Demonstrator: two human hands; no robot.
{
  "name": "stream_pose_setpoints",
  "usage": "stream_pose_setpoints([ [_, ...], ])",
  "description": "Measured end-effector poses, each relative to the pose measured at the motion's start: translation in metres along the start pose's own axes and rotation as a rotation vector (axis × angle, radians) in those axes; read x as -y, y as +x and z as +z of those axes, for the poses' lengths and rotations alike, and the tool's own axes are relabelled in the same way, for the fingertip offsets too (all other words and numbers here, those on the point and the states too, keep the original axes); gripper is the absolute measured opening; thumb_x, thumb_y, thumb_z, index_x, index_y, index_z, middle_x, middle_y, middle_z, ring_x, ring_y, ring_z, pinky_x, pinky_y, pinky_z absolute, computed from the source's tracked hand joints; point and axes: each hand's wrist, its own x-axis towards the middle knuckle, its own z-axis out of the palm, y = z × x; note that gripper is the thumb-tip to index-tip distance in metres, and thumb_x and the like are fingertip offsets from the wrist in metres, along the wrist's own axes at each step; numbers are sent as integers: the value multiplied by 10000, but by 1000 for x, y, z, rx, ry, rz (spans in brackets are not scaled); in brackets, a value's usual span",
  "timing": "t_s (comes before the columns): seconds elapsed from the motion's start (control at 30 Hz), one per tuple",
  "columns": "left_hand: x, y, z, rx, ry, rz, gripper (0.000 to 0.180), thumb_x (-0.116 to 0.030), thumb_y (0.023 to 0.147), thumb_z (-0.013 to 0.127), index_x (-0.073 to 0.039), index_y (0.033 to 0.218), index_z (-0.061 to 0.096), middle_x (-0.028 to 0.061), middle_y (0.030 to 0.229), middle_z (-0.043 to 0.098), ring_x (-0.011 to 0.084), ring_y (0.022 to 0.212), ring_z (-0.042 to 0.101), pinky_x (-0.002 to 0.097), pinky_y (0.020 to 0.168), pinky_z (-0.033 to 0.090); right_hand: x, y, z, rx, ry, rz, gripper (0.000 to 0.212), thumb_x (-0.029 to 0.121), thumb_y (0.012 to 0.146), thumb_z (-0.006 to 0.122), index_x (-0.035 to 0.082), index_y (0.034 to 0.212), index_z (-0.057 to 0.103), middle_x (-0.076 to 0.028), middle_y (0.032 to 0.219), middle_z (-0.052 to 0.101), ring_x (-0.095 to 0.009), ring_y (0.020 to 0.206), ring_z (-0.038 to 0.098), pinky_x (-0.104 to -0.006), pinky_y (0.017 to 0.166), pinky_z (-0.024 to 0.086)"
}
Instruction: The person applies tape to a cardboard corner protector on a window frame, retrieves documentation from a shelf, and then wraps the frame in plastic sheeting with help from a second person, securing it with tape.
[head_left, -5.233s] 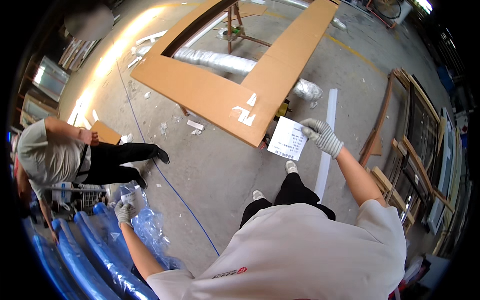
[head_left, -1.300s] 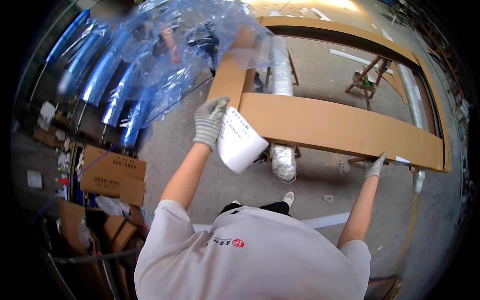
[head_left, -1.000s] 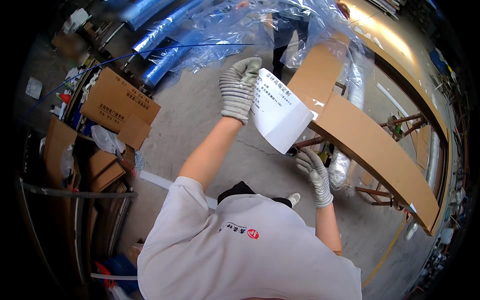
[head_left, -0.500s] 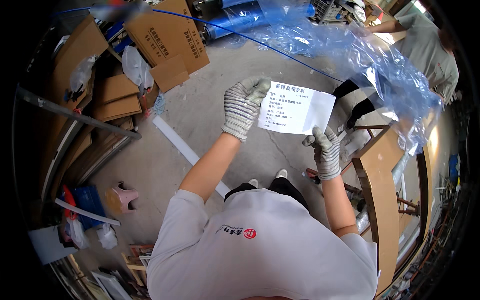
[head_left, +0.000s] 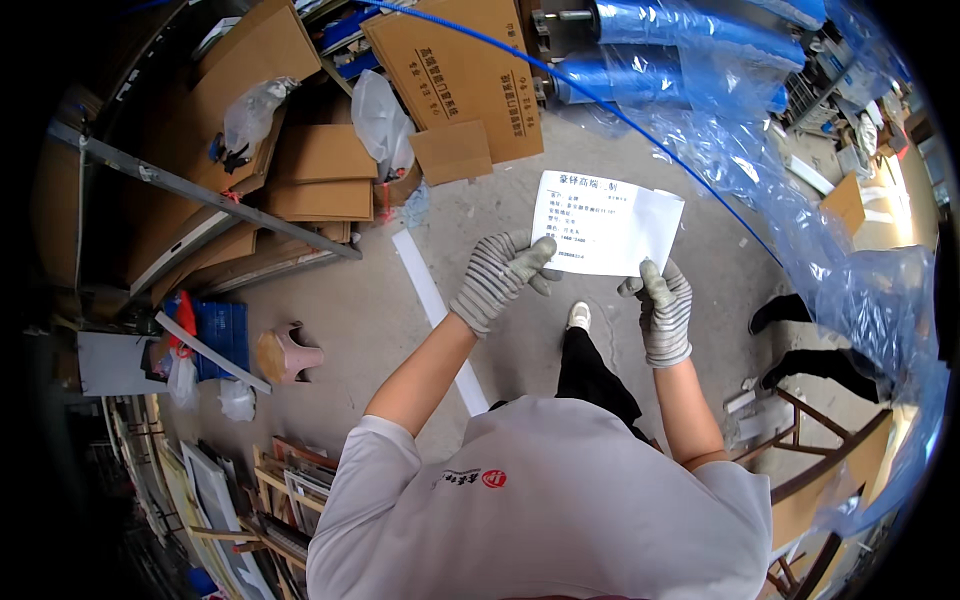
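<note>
The pale grey, short-sleeved shirt, lower middle of the frame, bears a round red emblem with dark lettering beside it. The left hand and right hand wear striped grey-and-white gloves, plainer grey on the fingers. Above the shirt show black trousers and a white shoe.

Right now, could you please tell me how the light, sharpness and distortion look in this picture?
In the head view, the paper is well lit, though parts of its print look smudged; in the head view, highlights streak the plastic sheet and the floor glares at far right; toward the head view's black rim, shapes look bent and stretched.
</note>
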Motion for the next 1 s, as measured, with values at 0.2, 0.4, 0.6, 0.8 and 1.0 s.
stream_pose_setpoints([
  [0.2, -61, 102, -29, -126, 78, 48, 351, -287, 847, 563, 45, 949, 608, 105, 775, 628, 113, 626, 592, 227, 531, 488, 35, 145, 36, 130, -53, -38, 231, 204, 838, 548, -8, 922, 584, -48, 649, 576, -121, 609, 532, -261, 613, 427],
  [0.4, -85, 166, -91, -303, 169, 213, 348, -269, 827, 586, 28, 1007, 574, 83, 814, 619, 120, 677, 588, 238, 613, 485, 40, 242, 85, 208, -93, -51, 219, 227, 843, 542, 11, 841, 578, -54, 633, 574, -134, 596, 539, -268, 605, 432],
  [0.6, -119, 245, -180, -477, 974, 693, 643, -280, 732, 689, -25, 1250, 404, 120, 1071, 538, 189, 924, 554, 290, 793, 462, 41, 329, 127, 142, 31, -113, 203, 203, 828, 571, 7, 881, 580, -38, 641, 562, -118, 581, 529, -248, 563, 436],
  [0.8, -143, 323, -239, -45, 349, 554, 819, -324, 679, 720, -23, 1311, 294, 156, 1084, 534, 218, 928, 562, 323, 821, 461, 36, 420, 200, 48, -53, -196, 195, 200, 834, 561, 8, 865, 581, -38, 626, 560, -119, 556, 528, -245, 545, 436],
  [1.0, -168, 366, -274, 41, 216, 499, 279, -182, 852, 491, 7, 1050, 546, 110, 888, 603, 168, 821, 588, 290, 716, 480, 28, 487, 289, 136, -267, -119, 219, 198, 844, 537, -15, 865, 583, -38, 620, 564, -115, 549, 532, -240, 549, 440],
])
